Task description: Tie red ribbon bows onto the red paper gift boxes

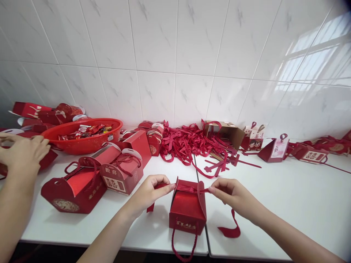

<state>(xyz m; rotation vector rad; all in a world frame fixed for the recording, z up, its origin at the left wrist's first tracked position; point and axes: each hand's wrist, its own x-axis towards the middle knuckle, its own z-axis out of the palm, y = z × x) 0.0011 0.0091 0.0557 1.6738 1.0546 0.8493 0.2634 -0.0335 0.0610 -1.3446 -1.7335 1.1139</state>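
Note:
A small dark red gift box (187, 208) with gold lettering stands upright at the table's front edge, its two rounded end flaps raised. A red ribbon (188, 188) runs across its top, through the flaps. At the left flap, my left hand (154, 191) pinches one end of the ribbon, with a tail hanging below. On the other side my right hand (236, 199) pinches the opposite end between thumb and fingers; its loose tail (233, 228) curls over the table. The box's twisted rope handle (184, 257) droops over the front edge.
Two larger red boxes (75, 190) with rope handles stand left. Behind them is a red plastic basin (82, 142) of wrapped sweets. Another person's hand (26, 151) rests on a red box at far left. Loose ribbons (189, 142) heap against the tiled wall; several boxes (275, 149) line the right.

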